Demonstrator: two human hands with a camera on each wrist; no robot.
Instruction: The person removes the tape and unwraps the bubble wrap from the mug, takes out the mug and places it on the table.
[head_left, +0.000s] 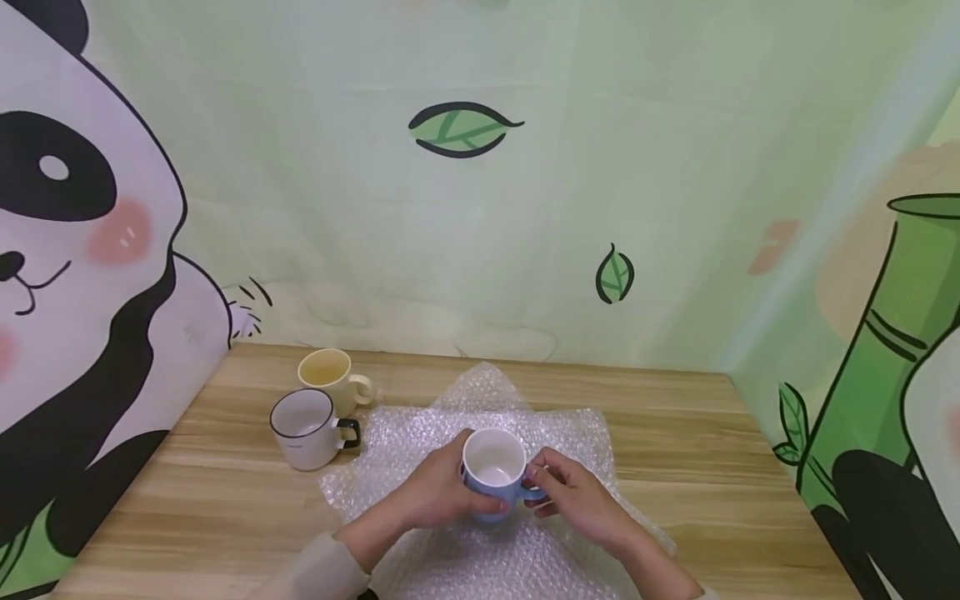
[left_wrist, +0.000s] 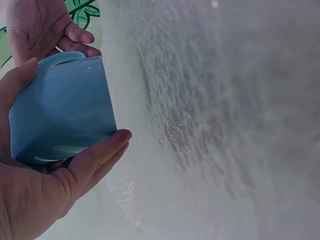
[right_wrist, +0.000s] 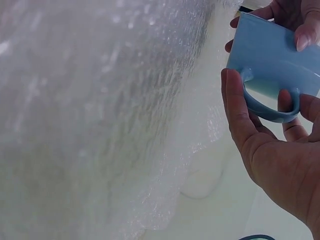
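Note:
A light blue mug (head_left: 495, 479) with a white inside is held upright over bubble wrap (head_left: 420, 442) in the head view. My left hand (head_left: 450, 487) grips its body, thumb across the near side. At the right side my right hand (head_left: 573, 492) holds the handle (right_wrist: 272, 112), one fingertip showing inside the loop in the right wrist view. From the left wrist, the blue mug (left_wrist: 65, 107) lies between the thumb and fingers of the left hand (left_wrist: 40, 195), with the right hand (left_wrist: 42, 27) beyond at the handle.
On the wooden table (head_left: 712, 467), left of the bubble wrap, stand a white mug with a black rim and handle (head_left: 303, 433) and a cream-yellow mug (head_left: 330, 379) behind it. A cloth backdrop (head_left: 300, 167) printed with a panda, leaves and bamboo surrounds the table.

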